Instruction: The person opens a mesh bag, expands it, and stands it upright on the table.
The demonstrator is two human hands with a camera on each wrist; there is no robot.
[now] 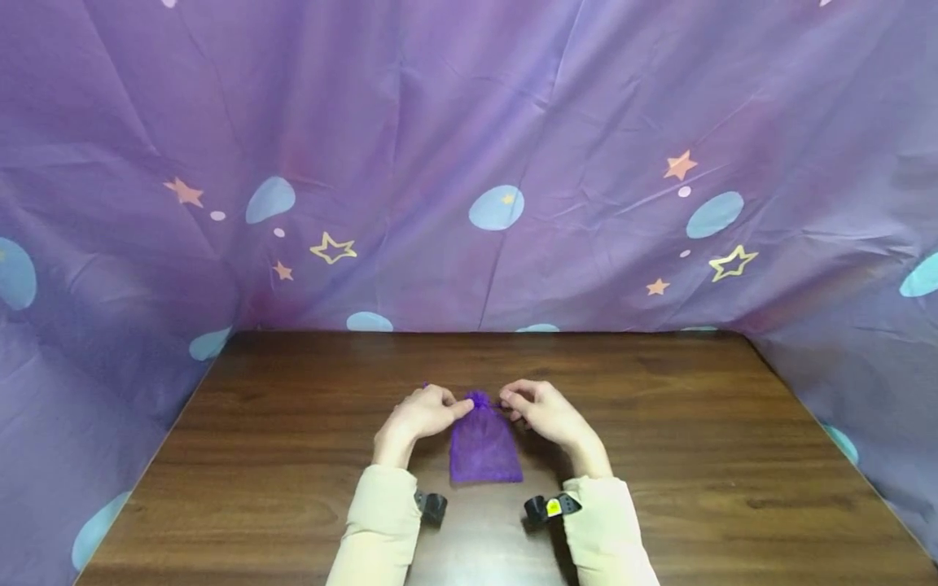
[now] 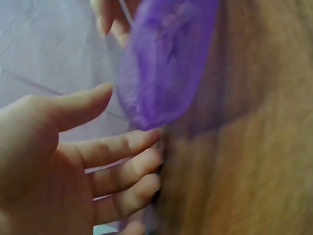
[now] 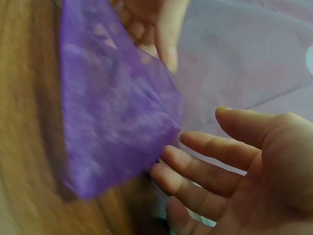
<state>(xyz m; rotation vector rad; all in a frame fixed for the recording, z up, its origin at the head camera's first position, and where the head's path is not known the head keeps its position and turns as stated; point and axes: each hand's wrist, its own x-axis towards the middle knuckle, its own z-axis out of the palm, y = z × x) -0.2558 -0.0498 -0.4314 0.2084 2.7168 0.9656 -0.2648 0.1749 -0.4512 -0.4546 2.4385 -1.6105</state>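
Observation:
A small sheer purple drawstring pouch (image 1: 485, 446) lies on the table, its ruffled neck (image 1: 479, 399) gathered. In the head view my left hand (image 1: 421, 417) has its thumb at the left of the neck, and a purple string end pokes out beyond the fingers. To the right of the neck, thumb and forefinger of my right hand (image 1: 550, 413) pinch the drawstring. Both wrist views show the pouch (image 2: 161, 68) blurred and large. There the thumb of my left hand (image 2: 73, 152) stands apart from its fingers, and fingertips of my right hand (image 3: 220, 166) meet the pouch's edge.
The dark wooden table (image 1: 293, 391) carries the pouch and my forearms. A purple curtain (image 1: 410, 122) with stars and ovals hangs behind it and along both sides. A black wrist camera (image 1: 434, 509) sits on the left sleeve, another camera (image 1: 538, 510) on the right.

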